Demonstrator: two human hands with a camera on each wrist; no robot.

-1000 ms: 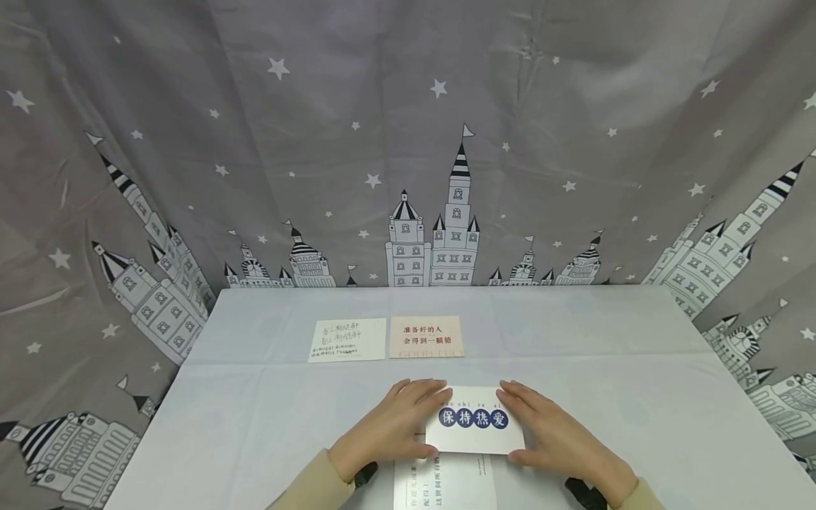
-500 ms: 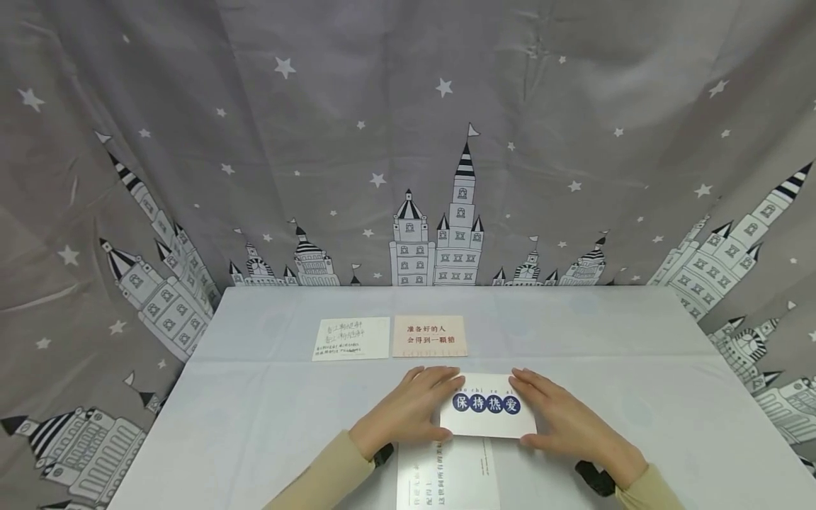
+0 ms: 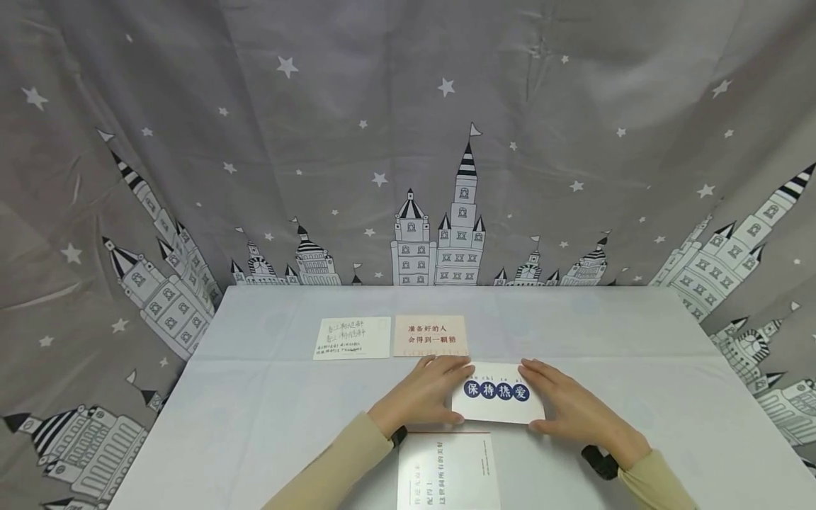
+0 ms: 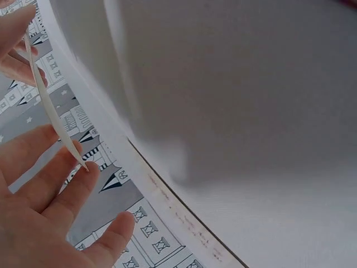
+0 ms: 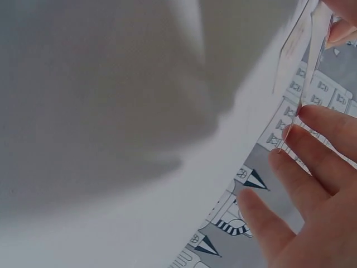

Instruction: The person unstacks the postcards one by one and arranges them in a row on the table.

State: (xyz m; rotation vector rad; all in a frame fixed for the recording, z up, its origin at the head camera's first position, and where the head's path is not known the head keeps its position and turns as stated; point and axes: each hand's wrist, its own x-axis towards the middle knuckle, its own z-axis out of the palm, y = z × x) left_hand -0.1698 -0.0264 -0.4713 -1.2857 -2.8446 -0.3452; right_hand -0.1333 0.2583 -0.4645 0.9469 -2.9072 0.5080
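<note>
A white card (image 3: 497, 409) printed with blue circles and white characters is held up over the table between both hands. At its left side, my left hand (image 3: 430, 393) grips the edge, fingers at the top corner and thumb at the lower one. My right hand (image 3: 572, 405) holds the right edge the same way. The left wrist view shows the card (image 4: 51, 111) nearly edge-on and slightly bowed, the left hand's fingertips (image 4: 83, 176) against its end. In the right wrist view, fingers (image 5: 295, 173) touch the card's other end.
Nearest the person lies a white card (image 3: 468, 474) with vertical text and a red top edge. Farther back, a handwritten card (image 3: 353, 338) and a pinkish card (image 3: 431, 336) with red characters lie side by side on the white table (image 3: 605, 326). A grey castle-print curtain (image 3: 331, 85) hangs behind.
Both hands have carried the blue-circled card away from the person and slightly right. The red-edged top of the card lying nearest now shows. The two back cards have stayed put.
</note>
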